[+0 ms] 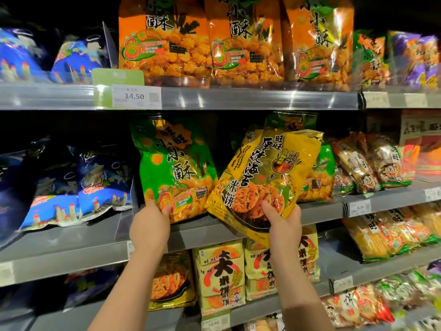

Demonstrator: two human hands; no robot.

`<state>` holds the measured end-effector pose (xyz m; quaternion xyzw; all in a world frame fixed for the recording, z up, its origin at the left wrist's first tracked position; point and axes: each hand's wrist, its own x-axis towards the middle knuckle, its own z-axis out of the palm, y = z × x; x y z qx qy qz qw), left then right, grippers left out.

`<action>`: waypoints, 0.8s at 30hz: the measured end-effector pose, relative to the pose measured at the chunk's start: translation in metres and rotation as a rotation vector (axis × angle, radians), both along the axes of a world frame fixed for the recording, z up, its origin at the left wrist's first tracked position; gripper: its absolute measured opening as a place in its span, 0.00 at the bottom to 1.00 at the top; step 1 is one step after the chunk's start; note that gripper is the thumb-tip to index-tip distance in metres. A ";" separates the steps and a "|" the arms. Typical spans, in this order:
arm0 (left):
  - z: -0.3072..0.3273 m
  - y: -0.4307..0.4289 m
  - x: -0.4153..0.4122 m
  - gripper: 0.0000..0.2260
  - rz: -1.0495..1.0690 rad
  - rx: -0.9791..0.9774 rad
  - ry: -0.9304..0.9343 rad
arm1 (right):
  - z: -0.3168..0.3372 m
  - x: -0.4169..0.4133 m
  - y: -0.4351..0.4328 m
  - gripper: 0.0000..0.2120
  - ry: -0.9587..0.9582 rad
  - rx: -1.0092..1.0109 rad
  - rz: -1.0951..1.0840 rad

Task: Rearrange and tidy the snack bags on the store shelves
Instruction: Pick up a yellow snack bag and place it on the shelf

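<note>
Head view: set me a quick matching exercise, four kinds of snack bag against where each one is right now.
1 green bag
2 yellow bag
3 orange bags
4 cream packs

A top shelf, standing in a row
B tilted, held by the right hand
C bottom edge held by the left hand
D shelf below both hands

Pairs: 1-C, 2-B, 3-A, 4-D

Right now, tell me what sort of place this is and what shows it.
Most likely a shop's snack aisle: metal shelves of orange bags, a 14.50 price tag, left hand gripping a green bag, right hand a yellow bag.
</note>
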<state>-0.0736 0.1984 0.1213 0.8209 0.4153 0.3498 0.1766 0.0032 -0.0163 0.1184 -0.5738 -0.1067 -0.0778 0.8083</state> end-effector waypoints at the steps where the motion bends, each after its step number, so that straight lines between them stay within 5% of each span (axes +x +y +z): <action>1: 0.000 0.000 0.000 0.21 0.003 0.021 0.013 | 0.000 -0.001 0.000 0.28 -0.002 0.001 0.001; 11: -0.006 -0.001 0.010 0.07 -0.259 0.044 -0.066 | -0.001 -0.005 -0.004 0.22 -0.033 0.011 -0.024; 24: 0.004 -0.029 0.059 0.14 -0.545 -0.043 0.050 | 0.005 0.001 -0.046 0.17 -0.096 0.040 -0.169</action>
